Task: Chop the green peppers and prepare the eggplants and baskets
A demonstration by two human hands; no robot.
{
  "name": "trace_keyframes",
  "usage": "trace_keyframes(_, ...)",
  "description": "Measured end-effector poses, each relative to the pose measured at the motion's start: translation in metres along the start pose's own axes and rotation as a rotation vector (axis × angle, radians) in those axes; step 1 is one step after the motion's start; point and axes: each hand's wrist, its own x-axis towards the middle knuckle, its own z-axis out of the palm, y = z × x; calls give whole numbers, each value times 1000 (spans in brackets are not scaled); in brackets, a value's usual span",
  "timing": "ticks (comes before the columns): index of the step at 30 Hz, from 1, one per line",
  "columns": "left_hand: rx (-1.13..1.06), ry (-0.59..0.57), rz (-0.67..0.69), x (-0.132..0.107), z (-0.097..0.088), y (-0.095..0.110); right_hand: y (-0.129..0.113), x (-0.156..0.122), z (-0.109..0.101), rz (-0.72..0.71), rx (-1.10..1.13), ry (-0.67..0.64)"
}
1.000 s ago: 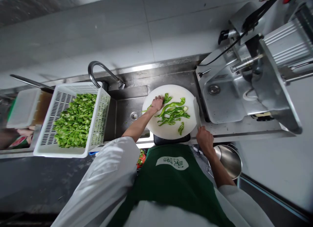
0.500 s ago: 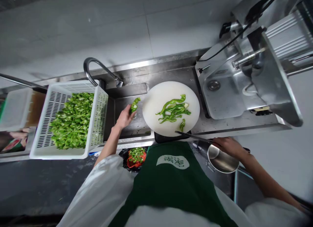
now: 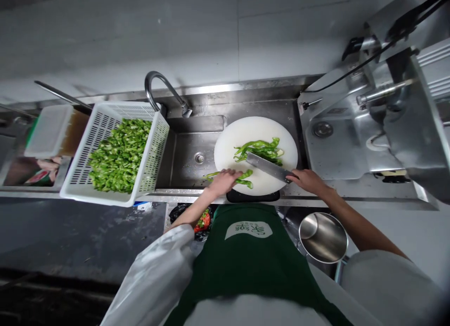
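On the round white cutting board lies a pile of long green peppers. My right hand grips the handle of a cleaver, whose broad blade reaches over the board along the near side of the pile. My left hand, at the board's front left edge, is closed around a few green peppers. Their ends stick out on both sides of the fingers. A white plastic basket on the left holds many cut green pepper pieces.
Between basket and board is a steel sink with a curved faucet. A metal slicing machine stands right. Below the counter edge are a steel pot and a black bag with red and green pieces. A lidded container sits far left.
My left hand has come from over the sink to the board's front left edge. The cleaver has swung up from the board's near edge to the pepper pile. The view has shifted left.
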Motion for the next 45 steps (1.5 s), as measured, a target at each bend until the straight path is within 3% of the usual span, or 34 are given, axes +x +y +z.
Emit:
trace_keyframes(2,32,-8,17,26,24,16,-12,-10,5,89,-37,4)
trace_keyframes(5,-17,70,26,48,53,21,-34,-35,17,187,-64,-14)
trace_keyframes(11,-241,304,168,58,88,20,-81,-75,45,354,54,-59)
trace_keyframes(15,-331,342,185,68,106,24,-85,-88,60,540,215,-13)
trace_keyframes(23,-346,364,139,77,110,24,-66,-101,95,643,708,146)
trace_keyframes(26,-349,370,156,78,110,28,-66,-93,100,650,867,117)
trace_keyframes(30,-335,346,77,80,110,38,-65,-86,104,604,1004,85)
trace_keyframes(40,-337,437,48,77,128,42,-47,-77,108,526,845,135)
trace_keyframes(45,-359,417,63,76,129,40,-43,-77,108,490,856,101)
